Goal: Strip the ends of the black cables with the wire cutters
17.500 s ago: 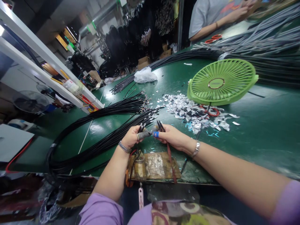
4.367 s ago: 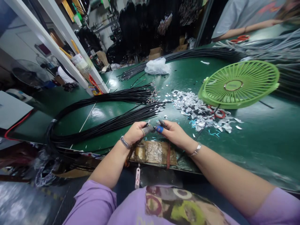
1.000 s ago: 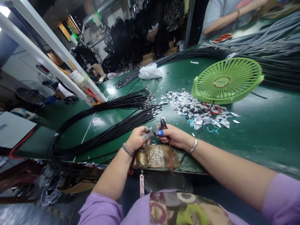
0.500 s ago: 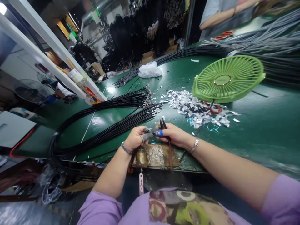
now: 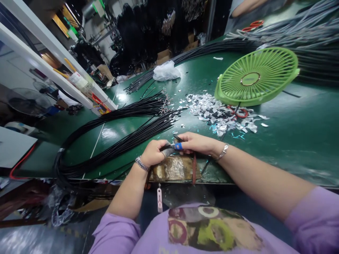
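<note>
Near the table's front edge, my left hand [image 5: 155, 153] is closed, with grey wrapping on its fingertips, pinching the end of what looks like a thin black cable. Meeting it fingertip to fingertip, my right hand [image 5: 194, 144] wears a blue wrap on one finger. A dark pointed tool [image 5: 178, 138] sticks up from its closed fingers; its kind cannot be made out. Just below both hands lies a tape-covered block [image 5: 176, 167] with a reddish-brown strip [image 5: 194, 171] at its right end. Bundled black cables [image 5: 132, 141] curve across the table on the left.
Foil scraps [image 5: 212, 113] are heaped beyond my hands, with red-handled scissors [image 5: 241, 113] beside a green fan [image 5: 250, 78]. Farther back are a plastic bag [image 5: 166, 71], grey cables [image 5: 299, 31] and orange scissors [image 5: 253, 25]. A white post [image 5: 50, 46] rises on the left.
My right hand has tilted, so the dark tool's tips now lean left toward my left hand instead of pointing up. The view has shifted slightly; the co-worker's arm shows less.
</note>
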`<action>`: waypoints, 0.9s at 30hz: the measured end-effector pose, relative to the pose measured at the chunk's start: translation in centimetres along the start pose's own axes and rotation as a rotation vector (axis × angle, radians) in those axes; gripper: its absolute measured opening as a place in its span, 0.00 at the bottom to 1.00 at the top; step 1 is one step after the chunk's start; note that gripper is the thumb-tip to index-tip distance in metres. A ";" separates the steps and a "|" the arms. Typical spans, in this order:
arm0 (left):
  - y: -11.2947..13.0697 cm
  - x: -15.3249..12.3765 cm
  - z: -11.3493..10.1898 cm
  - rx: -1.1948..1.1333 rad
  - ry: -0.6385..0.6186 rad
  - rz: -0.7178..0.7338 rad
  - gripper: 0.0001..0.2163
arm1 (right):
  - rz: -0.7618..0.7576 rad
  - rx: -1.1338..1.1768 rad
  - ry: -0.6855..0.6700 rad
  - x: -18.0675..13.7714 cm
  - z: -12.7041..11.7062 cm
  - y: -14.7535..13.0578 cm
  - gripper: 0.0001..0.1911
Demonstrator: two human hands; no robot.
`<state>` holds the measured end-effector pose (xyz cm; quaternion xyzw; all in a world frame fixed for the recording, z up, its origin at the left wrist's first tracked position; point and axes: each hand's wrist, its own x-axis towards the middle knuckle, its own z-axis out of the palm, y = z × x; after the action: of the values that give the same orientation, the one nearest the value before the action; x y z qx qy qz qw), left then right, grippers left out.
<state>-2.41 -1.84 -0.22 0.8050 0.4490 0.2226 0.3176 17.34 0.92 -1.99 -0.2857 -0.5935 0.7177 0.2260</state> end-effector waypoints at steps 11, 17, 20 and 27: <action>0.7 -0.1 -0.2 -0.038 -0.041 0.039 0.15 | 0.030 0.145 -0.215 0.3 0.0 0.9 0.22; 0.6 0.0 -0.1 -0.275 0.073 -0.067 0.18 | -0.033 0.235 -0.022 0.9 1.8 1.1 0.25; 0.5 0.2 0.3 -0.423 0.114 -0.192 0.18 | -0.109 0.195 0.202 1.2 2.4 1.1 0.24; 0.6 0.5 0.6 -0.481 0.235 -0.267 0.19 | -0.276 -0.107 0.374 0.6 0.9 0.2 0.20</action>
<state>-1.45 -1.80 -0.17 0.6090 0.5191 0.3706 0.4714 16.29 0.61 -2.20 -0.3414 -0.6118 0.5822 0.4125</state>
